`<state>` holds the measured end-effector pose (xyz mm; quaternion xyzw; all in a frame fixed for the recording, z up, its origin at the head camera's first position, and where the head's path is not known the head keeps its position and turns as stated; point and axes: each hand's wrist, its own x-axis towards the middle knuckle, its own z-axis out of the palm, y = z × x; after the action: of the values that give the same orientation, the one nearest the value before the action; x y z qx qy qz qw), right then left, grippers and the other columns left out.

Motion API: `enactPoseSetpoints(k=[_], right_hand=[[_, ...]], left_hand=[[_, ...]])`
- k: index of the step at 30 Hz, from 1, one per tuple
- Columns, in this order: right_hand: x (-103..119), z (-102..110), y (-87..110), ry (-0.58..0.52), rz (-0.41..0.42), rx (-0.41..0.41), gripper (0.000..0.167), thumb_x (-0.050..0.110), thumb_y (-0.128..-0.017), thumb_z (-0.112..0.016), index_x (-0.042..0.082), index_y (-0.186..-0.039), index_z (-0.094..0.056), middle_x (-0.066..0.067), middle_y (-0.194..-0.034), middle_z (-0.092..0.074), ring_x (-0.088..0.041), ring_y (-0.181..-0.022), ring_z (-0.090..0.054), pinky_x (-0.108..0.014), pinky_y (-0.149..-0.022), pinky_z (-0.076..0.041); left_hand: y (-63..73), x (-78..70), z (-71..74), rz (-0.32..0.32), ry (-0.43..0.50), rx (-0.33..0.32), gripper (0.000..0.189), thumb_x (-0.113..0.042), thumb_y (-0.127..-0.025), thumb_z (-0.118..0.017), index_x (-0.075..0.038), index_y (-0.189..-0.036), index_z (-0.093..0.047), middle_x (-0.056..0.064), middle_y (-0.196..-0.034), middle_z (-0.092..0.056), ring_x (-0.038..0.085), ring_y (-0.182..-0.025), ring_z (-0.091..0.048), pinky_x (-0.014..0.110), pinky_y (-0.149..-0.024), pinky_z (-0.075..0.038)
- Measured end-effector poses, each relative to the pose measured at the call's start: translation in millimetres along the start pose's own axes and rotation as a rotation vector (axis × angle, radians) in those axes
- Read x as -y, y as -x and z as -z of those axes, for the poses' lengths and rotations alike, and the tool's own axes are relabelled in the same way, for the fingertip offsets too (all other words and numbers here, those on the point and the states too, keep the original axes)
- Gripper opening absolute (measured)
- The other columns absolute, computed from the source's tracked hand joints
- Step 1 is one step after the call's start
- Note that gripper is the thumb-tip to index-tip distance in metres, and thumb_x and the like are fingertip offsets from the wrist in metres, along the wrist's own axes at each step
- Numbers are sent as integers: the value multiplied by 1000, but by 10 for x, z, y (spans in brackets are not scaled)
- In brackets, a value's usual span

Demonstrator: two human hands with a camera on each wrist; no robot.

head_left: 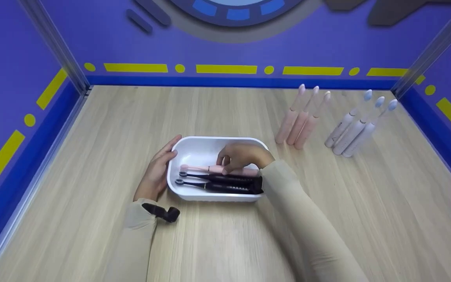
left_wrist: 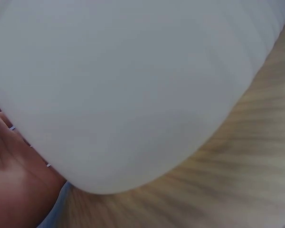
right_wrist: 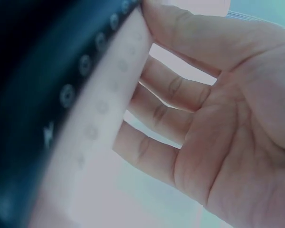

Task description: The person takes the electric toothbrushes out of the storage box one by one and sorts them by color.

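Observation:
A white plastic bin (head_left: pixel 213 198) sits on the table. Inside it, two black electric toothbrushes (head_left: pixel 225 188) lie side by side with a pink electric toothbrush (head_left: pixel 245 171) behind them. My right hand (head_left: pixel 241 156) reaches into the bin and pinches the pink toothbrush between thumb and fingers. In the right wrist view, the pink handle (right_wrist: pixel 102 109) lies against the black one (right_wrist: pixel 61 104). My left hand (head_left: pixel 156 172) rests along the bin's left end, thumb at the rim and fingers extended on the outer wall. The bin's wall (left_wrist: pixel 123 95) fills most of the left wrist view.
Three pink electric toothbrushes (head_left: pixel 296 127) stand upright to the right of the bin. Farther right, three white ones with bluish heads (head_left: pixel 352 135) stand together. Blue panels (head_left: pixel 225 51) border the wooden table (head_left: pixel 104 129) at the back and sides.

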<state>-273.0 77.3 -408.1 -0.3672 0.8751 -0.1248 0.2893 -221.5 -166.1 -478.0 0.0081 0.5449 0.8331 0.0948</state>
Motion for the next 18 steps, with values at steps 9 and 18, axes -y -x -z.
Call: enactPoseSetpoints(k=[9, 18], right_hand=[[-7, 21, 30, 12, 49, 10, 26, 12, -85, -66, 6, -110, -70, -11, -101, -73, -9, -81, -61, -29, -81, -52], [-7, 51, 48, 47, 60, 4, 26, 15, -86, -66, 9, -111, -70, -8, -102, -73, -12, -86, -63, -30, -82, -52]], left_hand=[[-2, 0, 1, 5, -3, -2, 50, -6, -101, -32, -7, -151, -29, 4, -160, -23, 18, -146, -22, 31, -121, -17], [-5, -1, -1, -2, 10, 1, 50, -5, -101, -31, -5, -151, -28, 5, -160, -22, 18, -147, -20, 30, -121, -15]])
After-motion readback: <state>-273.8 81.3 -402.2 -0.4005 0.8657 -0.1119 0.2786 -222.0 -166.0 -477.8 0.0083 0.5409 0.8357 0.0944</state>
